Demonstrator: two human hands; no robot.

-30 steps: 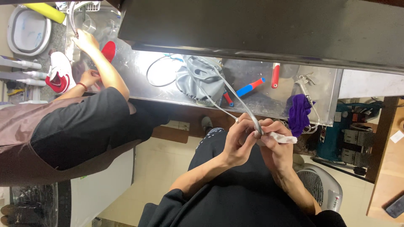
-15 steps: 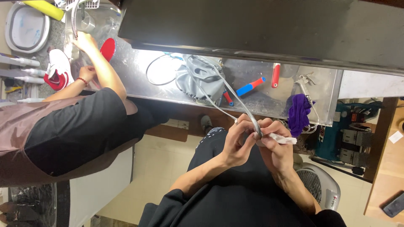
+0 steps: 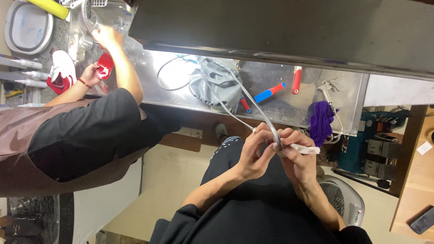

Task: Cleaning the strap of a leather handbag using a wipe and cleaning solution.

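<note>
**Grey strap held in both hands before the metal bench**

The left hand (image 3: 253,156) and right hand (image 3: 296,156) meet at picture centre. Fingers of both are closed narrowly on a thin, flexible grey strap (image 3: 253,106), which curves toward 11 o'clock to a soft, crumpled grey bag (image 3: 214,86) on the shiny metal bench (image 3: 280,108). The right fingers also pinch a small white strip (image 3: 305,148) pointing to 3 o'clock. At 2 o'clock lies a purple cloth (image 3: 321,119). Compared with the earlier frames, the hands keep the same grip; the co-worker's hand (image 3: 106,36) at 10 o'clock has shifted slightly.
</note>
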